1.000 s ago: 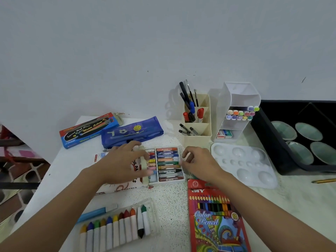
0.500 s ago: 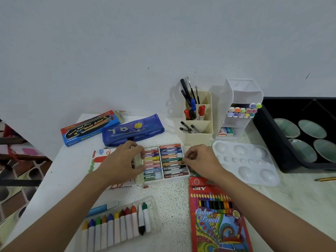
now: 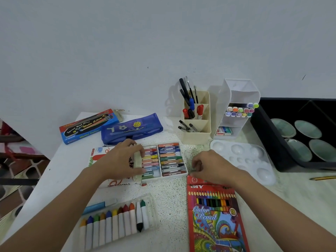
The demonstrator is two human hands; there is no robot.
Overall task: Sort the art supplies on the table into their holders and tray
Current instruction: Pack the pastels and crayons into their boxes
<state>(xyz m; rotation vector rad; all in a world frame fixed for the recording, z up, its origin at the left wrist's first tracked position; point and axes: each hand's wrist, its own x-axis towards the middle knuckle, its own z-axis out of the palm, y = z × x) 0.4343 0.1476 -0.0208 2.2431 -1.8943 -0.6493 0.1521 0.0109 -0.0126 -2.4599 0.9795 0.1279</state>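
A white tray of oil pastels (image 3: pixel 170 159) lies mid-table, partly out of its printed box (image 3: pixel 101 155). My left hand (image 3: pixel 118 160) grips the tray's left end, its fingers curled over a pale strip there. My right hand (image 3: pixel 212 166) hovers just right of the tray, above the top of a red colour pencil box (image 3: pixel 216 215). Its fingers are loosely curled and I see nothing in them. A clear case of crayons (image 3: pixel 116 224) lies near the front. At the back stand a beige pen holder (image 3: pixel 200 130) and a white marker holder (image 3: pixel 236 91).
A white palette (image 3: pixel 251 157) lies right of the pastels, with a black tray of green dishes (image 3: pixel 267 142) beyond it. A blue pouch (image 3: pixel 131 130) and a water colour box (image 3: pixel 87 126) lie back left. A pencil (image 3: pixel 323 177) rests far right, and a blue pen (image 3: pixel 96 205) lies by the crayons.
The pastel tray has slid right, further out of its box, under my left hand. My right hand has drawn back from the tray's right edge.
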